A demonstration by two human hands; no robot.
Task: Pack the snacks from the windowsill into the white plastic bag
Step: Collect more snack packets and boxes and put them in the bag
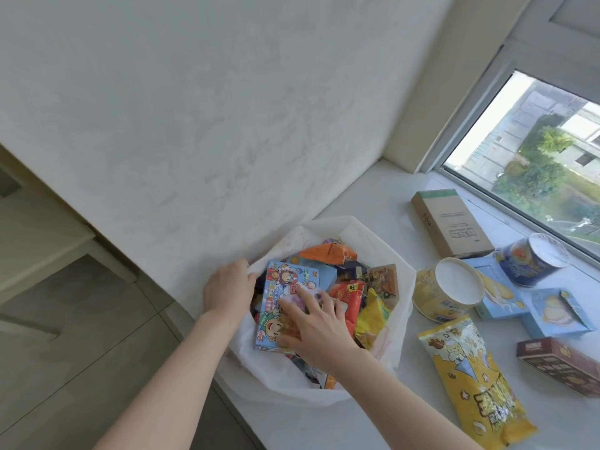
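Both my arms are bare. I have no sleeves on them, all the way up as far as you can see. My left hand (227, 287) has nothing on it, no glove and no watch. My right hand (319, 323) is bare too. I see no rings on my fingers (293, 305). My wrists have no bands. My arms look long and thin.

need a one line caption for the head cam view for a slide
Left hand holds the white plastic bag open while the right hand presses a cartoon snack box into it.
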